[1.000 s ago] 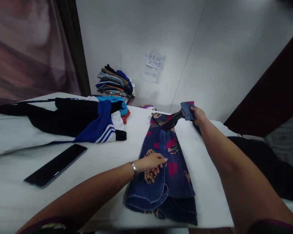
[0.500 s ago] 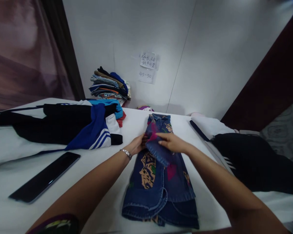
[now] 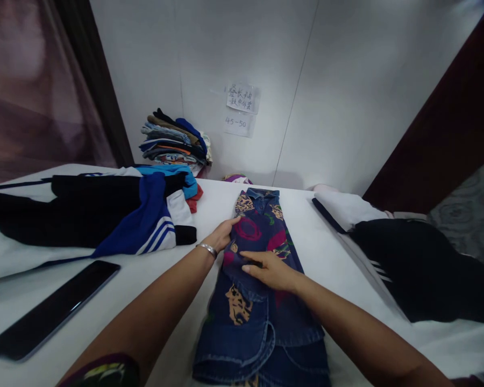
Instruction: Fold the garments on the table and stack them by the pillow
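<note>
The pale wall (image 3: pixel 347 107) fills most of the top of my view, and the white table (image 3: pixel 331 252) runs up to it; its near edge falls outside my picture. A black garment with white stripes (image 3: pixel 419 274) takes the right side, and a heap of black and blue clothes (image 3: pixel 100 209) takes the left. Between them I have the printed denim jacket (image 3: pixel 260 314), lying lengthwise on the table, collar close to the far edge, hem cut off by the bottom of my frame. A strip of bare white shows along each flank, wider on the right, so I see more sideways room there; on the left the heap sits nearer. A folded stack of clothes (image 3: pixel 173 141) rises by the wall at the far left edge, and a dark phone (image 3: pixel 52 312) lies on the near left, well apart from the jacket.

My right hand (image 3: pixel 272 269) is spread loosely over the jacket's front, fingers unclosed. My left hand (image 3: pixel 223 234) is at the jacket's left edge, thumb on top; its other fingers are hidden, so I can't tell whether it pinches the cloth. Two handwritten papers (image 3: pixel 241 100) hang on the wall, and a silver bracelet (image 3: pixel 207 249) rings the left wrist.
</note>
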The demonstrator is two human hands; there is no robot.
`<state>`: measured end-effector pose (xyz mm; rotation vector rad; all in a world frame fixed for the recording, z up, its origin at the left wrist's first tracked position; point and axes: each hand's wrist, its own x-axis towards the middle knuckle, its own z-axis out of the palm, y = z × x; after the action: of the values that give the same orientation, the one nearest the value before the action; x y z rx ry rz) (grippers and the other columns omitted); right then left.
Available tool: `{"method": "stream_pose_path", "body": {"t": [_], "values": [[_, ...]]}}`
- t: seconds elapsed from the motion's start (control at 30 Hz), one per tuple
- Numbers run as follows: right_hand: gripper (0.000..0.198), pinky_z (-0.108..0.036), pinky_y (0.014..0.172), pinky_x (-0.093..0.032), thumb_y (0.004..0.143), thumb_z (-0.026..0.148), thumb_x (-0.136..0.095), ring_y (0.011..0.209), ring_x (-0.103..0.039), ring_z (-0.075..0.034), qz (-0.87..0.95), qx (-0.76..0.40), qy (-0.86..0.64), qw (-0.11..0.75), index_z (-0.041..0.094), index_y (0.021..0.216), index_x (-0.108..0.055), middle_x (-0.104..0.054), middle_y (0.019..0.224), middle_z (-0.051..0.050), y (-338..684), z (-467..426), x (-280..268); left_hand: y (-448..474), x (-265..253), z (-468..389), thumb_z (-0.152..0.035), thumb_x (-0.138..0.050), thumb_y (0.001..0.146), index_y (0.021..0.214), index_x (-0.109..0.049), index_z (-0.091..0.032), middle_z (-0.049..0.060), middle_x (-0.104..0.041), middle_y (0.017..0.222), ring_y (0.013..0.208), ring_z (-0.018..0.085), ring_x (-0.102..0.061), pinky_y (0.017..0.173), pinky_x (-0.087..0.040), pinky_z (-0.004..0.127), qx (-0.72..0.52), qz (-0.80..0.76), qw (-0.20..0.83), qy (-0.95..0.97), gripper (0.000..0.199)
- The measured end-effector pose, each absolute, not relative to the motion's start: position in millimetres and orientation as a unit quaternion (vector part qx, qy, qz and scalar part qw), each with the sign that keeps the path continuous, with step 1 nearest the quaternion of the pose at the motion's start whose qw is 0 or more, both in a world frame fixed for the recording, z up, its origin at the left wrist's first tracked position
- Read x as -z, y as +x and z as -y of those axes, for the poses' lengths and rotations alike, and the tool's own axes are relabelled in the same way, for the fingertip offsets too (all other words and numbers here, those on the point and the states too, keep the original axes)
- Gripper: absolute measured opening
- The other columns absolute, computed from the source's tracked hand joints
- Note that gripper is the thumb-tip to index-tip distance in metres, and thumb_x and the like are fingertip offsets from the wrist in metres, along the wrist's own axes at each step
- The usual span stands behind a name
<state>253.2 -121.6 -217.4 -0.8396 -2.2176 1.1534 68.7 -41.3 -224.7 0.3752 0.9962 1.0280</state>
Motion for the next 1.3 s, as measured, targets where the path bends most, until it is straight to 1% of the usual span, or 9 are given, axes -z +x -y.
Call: {"method": "stream_pose_path", "body": {"t": [0.17, 0.23, 0.43, 0.63, 0.83, 0.93, 1.03, 1.17, 1.3], "values": [[0.034, -0.042, 0.090, -0.051, 0.079, 0.042, -0.063, 0.092, -0.066, -0.023, 0.701, -0.366, -0.457, 0.407, 0.024, 0.107, -0.071, -0.072, 0.097, -0.005, 271, 86, 244, 74, 235, 36, -0.036, -0.046, 0.092, 0.102, -0.067, -0.012, 0.009, -0.075, 0.075, 0.062, 0.021, -0.071, 0.071, -0.059, 0.036, -0.446, -0.470, 0.745, 0.161, 0.034], [0.036, -0.040, 0.088, -0.052, 0.075, 0.040, -0.066, 0.089, -0.066, -0.021, 0.660, -0.363, -0.500, 0.427, 0.023, 0.107, -0.070, -0.071, 0.095, -0.004, 278, 56, 252, 76, 239, 36, -0.039, -0.044, 0.093, 0.102, -0.067, -0.012, 0.009, -0.075, 0.075, 0.063, 0.022, -0.071, 0.072, -0.059, 0.037, -0.441, -0.471, 0.746, 0.162, 0.037], [0.044, -0.040, 0.094, -0.046, 0.083, 0.035, -0.056, 0.104, -0.062, -0.023, 0.665, -0.261, -0.616, 0.333, 0.017, 0.123, -0.060, -0.067, 0.113, -0.009, 271, -29, 236, 84, 229, 32, -0.032, -0.048, 0.092, 0.108, -0.065, -0.013, 0.008, -0.075, 0.078, 0.066, 0.020, -0.071, 0.074, -0.058, 0.035, -0.459, -0.452, 0.740, 0.194, 0.030], [0.031, -0.034, 0.096, -0.042, 0.085, 0.040, -0.058, 0.110, -0.061, -0.027, 0.716, -0.235, -0.606, 0.255, 0.018, 0.103, -0.070, -0.069, 0.112, -0.010, 230, -74, 215, 95, 222, 30, -0.022, -0.055, 0.089, 0.125, -0.055, -0.019, 0.004, -0.075, 0.085, 0.067, 0.016, -0.071, 0.071, -0.058, 0.029, -0.494, -0.443, 0.709, 0.237, 0.036], [0.041, -0.035, 0.088, -0.046, 0.081, 0.047, -0.063, 0.104, -0.064, -0.030, 0.726, -0.214, -0.634, 0.158, 0.012, 0.101, -0.070, -0.069, 0.110, -0.017, 199, -105, 219, 101, 217, 30, -0.021, -0.059, 0.086, 0.131, -0.049, -0.022, 0.004, -0.075, 0.091, 0.075, 0.017, -0.071, 0.072, -0.058, 0.030, -0.478, -0.446, 0.710, 0.263, 0.046], [0.035, -0.034, 0.088, -0.046, 0.084, 0.038, -0.060, 0.105, -0.064, -0.030, 0.714, -0.185, -0.662, 0.135, 0.012, 0.104, -0.069, -0.069, 0.112, -0.017, 204, -113, 226, 97, 219, 30, -0.023, -0.065, 0.082, 0.123, -0.056, -0.021, 0.003, -0.075, 0.088, 0.074, 0.017, -0.071, 0.072, -0.057, 0.029, -0.454, -0.450, 0.718, 0.276, 0.043], [0.037, -0.036, 0.091, -0.045, 0.090, 0.034, -0.049, 0.112, -0.061, -0.031, 0.698, -0.149, -0.689, 0.124, 0.008, 0.109, -0.067, -0.065, 0.118, -0.022, 217, -113, 236, 87, 228, 37, -0.023, -0.069, 0.075, 0.105, -0.065, -0.013, 0.006, -0.074, 0.075, 0.064, 0.020, -0.070, 0.067, -0.057, 0.032, -0.421, -0.462, 0.729, 0.280, 0.031], [0.036, -0.035, 0.092, -0.044, 0.090, 0.033, -0.048, 0.112, -0.060, -0.030, 0.707, -0.132, -0.686, 0.109, 0.009, 0.107, -0.068, -0.066, 0.117, -0.021, 226, -112, 242, 70, 241, 60, -0.018, -0.075, 0.063, 0.083, -0.066, -0.010, 0.007, -0.071, 0.063, 0.057, 0.021, -0.068, 0.064, -0.057, 0.034, -0.399, -0.474, 0.738, 0.266, 0.023], [0.042, -0.039, 0.098, -0.040, 0.092, 0.031, -0.043, 0.120, -0.054, -0.031, 0.736, -0.116, -0.655, 0.125, 0.009, 0.125, -0.058, -0.059, 0.127, -0.021, 216, -113, 236, 63, 238, 82, -0.019, -0.070, 0.063, 0.073, -0.066, -0.012, 0.005, -0.071, 0.063, 0.055, 0.017, -0.066, 0.066, -0.057, 0.030, -0.381, -0.463, 0.764, 0.238, 0.014]]}}
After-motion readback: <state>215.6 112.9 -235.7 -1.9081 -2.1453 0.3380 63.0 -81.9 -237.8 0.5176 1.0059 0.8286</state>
